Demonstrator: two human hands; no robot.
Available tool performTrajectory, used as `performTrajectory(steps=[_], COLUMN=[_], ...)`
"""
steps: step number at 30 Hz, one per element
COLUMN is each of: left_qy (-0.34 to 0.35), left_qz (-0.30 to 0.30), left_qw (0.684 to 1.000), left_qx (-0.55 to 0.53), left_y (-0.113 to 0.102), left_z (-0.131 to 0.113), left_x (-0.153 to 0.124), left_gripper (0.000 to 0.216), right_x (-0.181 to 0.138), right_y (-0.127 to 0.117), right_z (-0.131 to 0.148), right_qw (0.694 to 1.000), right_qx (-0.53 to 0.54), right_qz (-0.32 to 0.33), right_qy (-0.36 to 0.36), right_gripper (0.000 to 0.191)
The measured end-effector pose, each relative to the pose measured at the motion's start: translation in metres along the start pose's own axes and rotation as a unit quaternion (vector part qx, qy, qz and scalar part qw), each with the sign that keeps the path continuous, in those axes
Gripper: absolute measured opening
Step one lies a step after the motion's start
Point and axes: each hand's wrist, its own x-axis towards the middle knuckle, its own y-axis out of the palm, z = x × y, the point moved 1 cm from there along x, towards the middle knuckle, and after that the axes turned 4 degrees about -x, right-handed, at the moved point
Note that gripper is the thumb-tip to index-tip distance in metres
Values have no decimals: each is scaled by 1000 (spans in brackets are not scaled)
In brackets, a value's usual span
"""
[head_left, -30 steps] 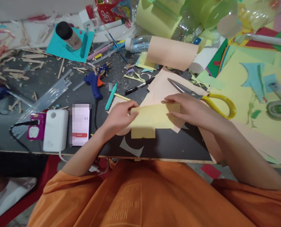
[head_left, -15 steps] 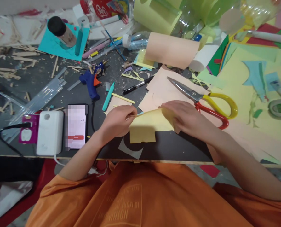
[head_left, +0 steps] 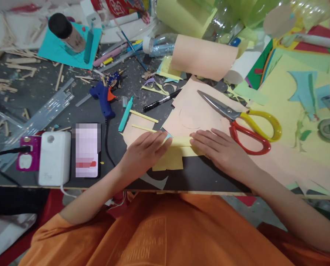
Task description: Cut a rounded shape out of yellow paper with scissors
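A piece of yellow paper (head_left: 178, 152) lies near the table's front edge, with a narrow folded strip along its far side. My left hand (head_left: 147, 151) rests flat over its left end, fingers stretched out. Over the right end, my right hand (head_left: 216, 147) lies palm down with the fingers extended. Both sets of fingertips press on the folded edge, and the paper's two ends are hidden under the hands. Just beyond is peach paper (head_left: 191, 107) with a faint curved line. Large scissors (head_left: 237, 117) with one yellow and one red handle rest on it, close to my right hand.
At left are a phone (head_left: 87, 151), a white power bank (head_left: 54, 159) and a blue glue gun (head_left: 105, 98) with its cord. A teal marker (head_left: 125, 113) and a black pen (head_left: 161, 100) lie ahead. A bottle (head_left: 165, 45) and peach paper roll (head_left: 204, 57) stand farther back.
The yellow paper was held up along its far edge between both hands. Now it lies down on the table, and both hands have opened flat onto the fold.
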Motion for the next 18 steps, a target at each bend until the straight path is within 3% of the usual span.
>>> performTrajectory(steps=[6,12,15,18], left_qy=[-78,-130,-154,-202], left_qz=[71,72,51,33], left_qw=[994,979,962,941], left_qx=[-22,-139,-220,-268], left_y=[6,16,14,8], left_z=[-21,-9,3,12], left_x=[-7,-10,-9,-6], left_gripper=[45,57,66,62], right_x=[-2,2,3,2], right_y=[3,1,-4,-8], right_z=[-1,-8,-11,-13], right_qw=[997,980,947,882], right_qx=[68,145,215,318], right_qz=[-5,-36,-36,-11], right_qy=[38,135,237,347], right_gripper=[36,35,29,25])
